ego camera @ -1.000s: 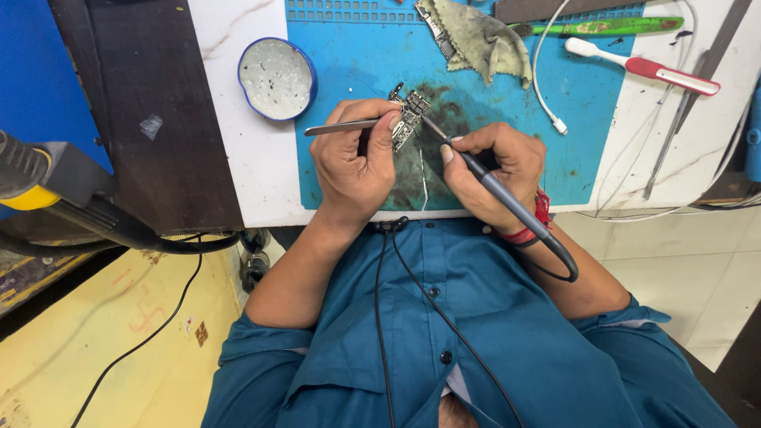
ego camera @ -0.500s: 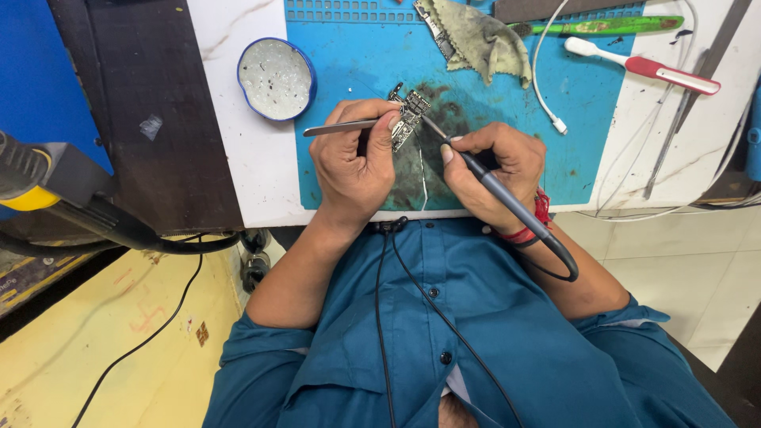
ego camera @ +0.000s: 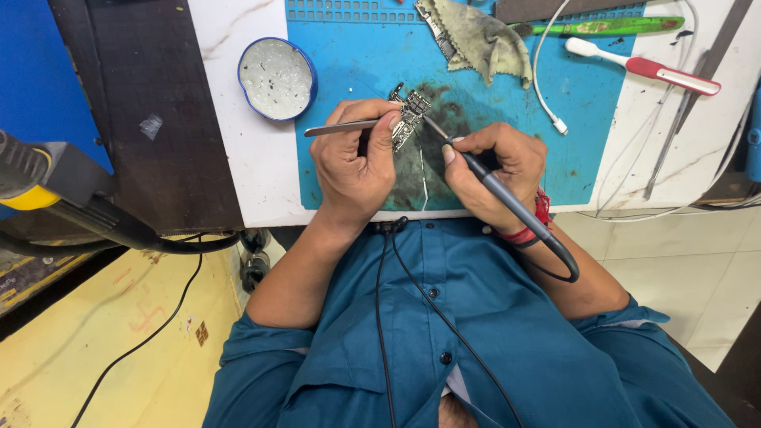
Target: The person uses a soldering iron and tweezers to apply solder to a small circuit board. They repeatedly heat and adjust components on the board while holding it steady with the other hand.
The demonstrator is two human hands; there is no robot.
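Left hand [ego camera: 357, 162] pinching slim steel tweezers [ego camera: 341, 127], right hand [ego camera: 499, 162] gripping dark soldering iron [ego camera: 507, 198] over small circuit board [ego camera: 410, 119].

A round blue tin [ego camera: 277, 78], its open inside grey-white and speckled, stands on the white bench just left of the blue mat [ego camera: 357, 55]; no labels, signs or screens can be made out anywhere else.

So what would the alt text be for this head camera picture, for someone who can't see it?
Seen from above, a person's left hand holds metal tweezers and the right hand a soldering iron, tip on a small circuit board lying on a blue mat. A round tin, a rag and a white cable lie nearby.
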